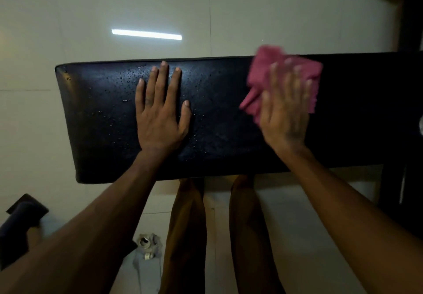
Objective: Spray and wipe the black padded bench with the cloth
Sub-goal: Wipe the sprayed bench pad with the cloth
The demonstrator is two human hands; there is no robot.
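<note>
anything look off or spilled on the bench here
Nothing stands out. The droplets on the black padded bench around the flat left hand fit spraying; the right hand presses the pink cloth there.

I can read no text, label, brand, number or sign anywhere in my head view: none on the black padded table (109, 115), none on the pink cloth (274, 69), none on the pale floor tiles (114, 7).
</note>
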